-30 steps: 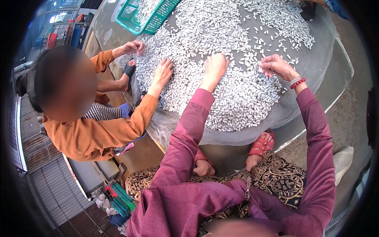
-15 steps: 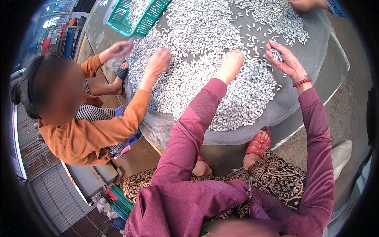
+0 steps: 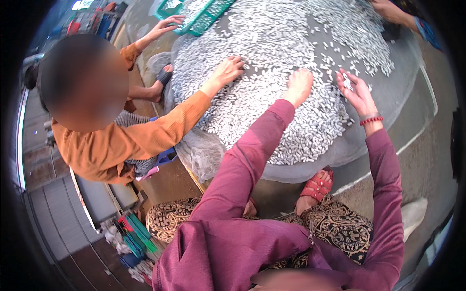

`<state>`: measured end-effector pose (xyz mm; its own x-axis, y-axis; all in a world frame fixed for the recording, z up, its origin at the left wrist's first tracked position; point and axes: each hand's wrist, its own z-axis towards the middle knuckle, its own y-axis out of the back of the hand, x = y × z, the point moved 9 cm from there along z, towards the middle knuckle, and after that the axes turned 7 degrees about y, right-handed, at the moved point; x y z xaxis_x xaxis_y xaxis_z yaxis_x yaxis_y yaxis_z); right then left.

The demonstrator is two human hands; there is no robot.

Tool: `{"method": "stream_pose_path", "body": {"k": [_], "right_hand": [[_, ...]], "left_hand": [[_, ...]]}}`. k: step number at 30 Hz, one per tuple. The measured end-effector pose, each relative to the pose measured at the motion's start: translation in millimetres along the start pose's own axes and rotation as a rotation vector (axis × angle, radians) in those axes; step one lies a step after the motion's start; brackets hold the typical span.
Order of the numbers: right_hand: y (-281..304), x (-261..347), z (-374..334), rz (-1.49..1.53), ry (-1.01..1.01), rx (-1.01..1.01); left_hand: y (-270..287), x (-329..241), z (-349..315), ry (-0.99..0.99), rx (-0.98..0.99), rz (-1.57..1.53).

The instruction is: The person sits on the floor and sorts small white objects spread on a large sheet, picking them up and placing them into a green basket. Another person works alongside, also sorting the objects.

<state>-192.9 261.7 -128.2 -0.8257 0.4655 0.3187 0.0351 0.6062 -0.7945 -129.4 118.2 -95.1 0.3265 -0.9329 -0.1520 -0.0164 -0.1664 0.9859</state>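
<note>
The step in hand was judged to be picking and sorting by hand: both hands were set at the heap of small silvery-white capsule-shaped pieces, which covered the middle of the translucent sheet and reached close to its near edge. The left hand rested on the heap, back of the hand up and fingers bent downward; their tips were hidden, so whether they were spread or pinching a piece could not be told. The right hand was held just beside the heap's right flank, toward the sheet's right edge, palm turned inward. Its fingers were half curled, neither fully spread nor closed into a fist, and cupped several loose pieces whose exact count could not be read. A co-worker's hand lay on the heap to the left; the green perforated basket, also containing pieces, stood at the sheet's far left. The next move was judged to call for a steady right-hand cup, to prevent spillage, and a light fingertip selection by the left hand.
</note>
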Motion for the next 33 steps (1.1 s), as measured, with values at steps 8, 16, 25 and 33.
{"method": "stream_pose_path", "body": {"k": [8,16,25,33], "right_hand": [[-17,-55,-26,-0.005,-0.115,-0.122],[-54,-92,-14,-0.027,-0.169,0.184],[-55,-97,-18,0.186,-0.391,0.419],[-43,-85,-33,0.144,-0.243,-0.028]], "left_hand": [[38,29,5,0.314,0.260,-0.548],[76,-68,-47,-0.197,0.002,-0.220],[56,107,9,0.292,0.226,-0.260],[21,122,-24,0.080,0.224,-0.455]]}}
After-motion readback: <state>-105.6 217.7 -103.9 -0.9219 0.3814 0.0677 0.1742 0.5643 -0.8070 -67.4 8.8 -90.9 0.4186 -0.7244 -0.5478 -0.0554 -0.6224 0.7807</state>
